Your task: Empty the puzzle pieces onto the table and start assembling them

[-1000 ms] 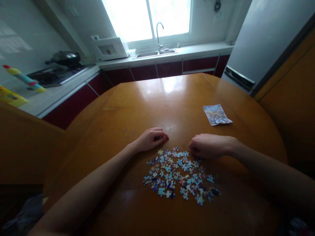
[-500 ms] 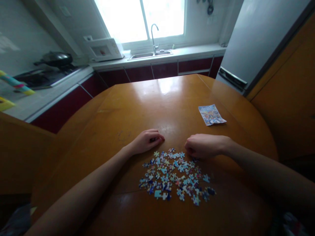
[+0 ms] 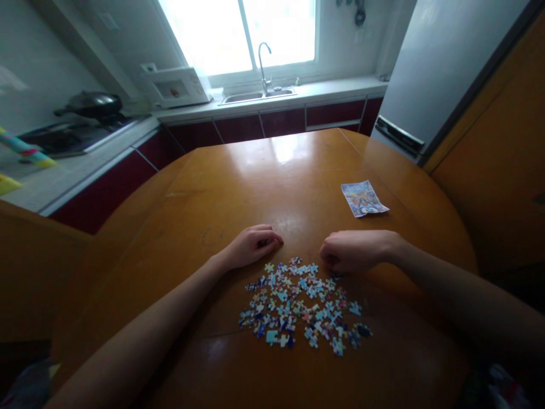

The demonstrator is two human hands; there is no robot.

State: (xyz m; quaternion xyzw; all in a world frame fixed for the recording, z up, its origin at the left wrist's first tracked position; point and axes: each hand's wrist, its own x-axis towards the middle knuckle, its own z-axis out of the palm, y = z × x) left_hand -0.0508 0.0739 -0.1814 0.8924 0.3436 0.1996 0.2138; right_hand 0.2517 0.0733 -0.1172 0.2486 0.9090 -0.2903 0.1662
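A scatter of several small blue, white and red puzzle pieces (image 3: 303, 304) lies on the round wooden table (image 3: 238, 182) in front of me. My left hand (image 3: 251, 245) rests on the table just beyond the pile's left side, fingers curled down with the tips on the wood. My right hand (image 3: 351, 251) sits at the pile's far right edge with its fingers curled under; whether they pinch a piece is hidden. A small printed picture card (image 3: 363, 199) lies flat farther back on the right.
Behind the table runs a kitchen counter with a sink and tap (image 3: 264, 85), a white microwave (image 3: 174, 88) and a wok on the hob (image 3: 91, 105). A grey fridge (image 3: 430, 74) stands at the right, with wooden panels beside it.
My head has shifted a little, so the scene slid slightly left in view. Both hands stay in the same places by the pile.
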